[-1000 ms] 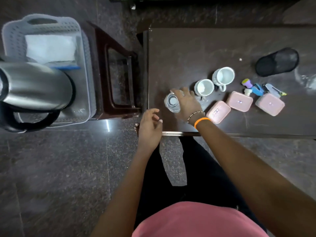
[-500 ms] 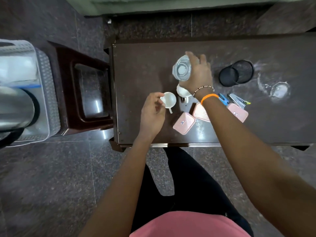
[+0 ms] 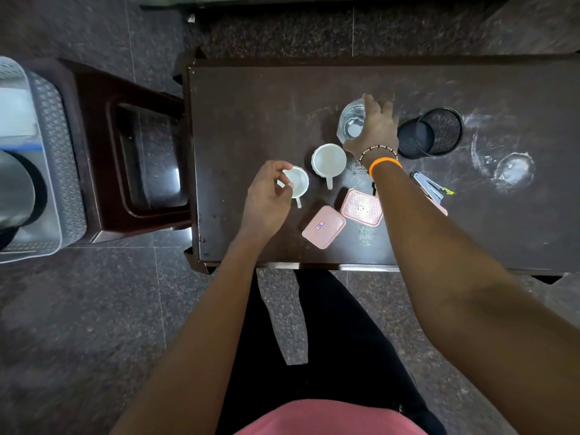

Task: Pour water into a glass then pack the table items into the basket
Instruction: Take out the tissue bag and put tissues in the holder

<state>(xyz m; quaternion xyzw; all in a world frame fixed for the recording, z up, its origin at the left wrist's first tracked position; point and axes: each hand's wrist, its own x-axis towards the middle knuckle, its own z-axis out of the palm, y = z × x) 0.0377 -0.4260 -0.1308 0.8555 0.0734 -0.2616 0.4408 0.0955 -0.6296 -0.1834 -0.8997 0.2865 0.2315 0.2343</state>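
On the dark table (image 3: 251, 120), my right hand (image 3: 375, 130) grips a clear glass (image 3: 351, 122) with water in it, standing far from the front edge. My left hand (image 3: 268, 197) pinches the rim of a small white cup (image 3: 299, 183). A second white cup (image 3: 329, 159) stands just right of it, handle toward me. Two pink lidded boxes (image 3: 324, 227) (image 3: 361, 207) lie nearer the front edge. The grey basket (image 3: 53, 146) sits at the far left on a stool, holding a steel kettle (image 3: 15, 189).
A black mesh pen holder (image 3: 431, 133) lies on its side right of the glass. A stapler (image 3: 428, 186) shows beside my right forearm, which hides other small items. A wet patch (image 3: 510, 167) marks the table's right part. A dark brown stool (image 3: 141, 158) separates basket and table.
My right hand carried the glass from near the table's front left edge to the far middle. My left hand moved from the table edge onto the small white cup.
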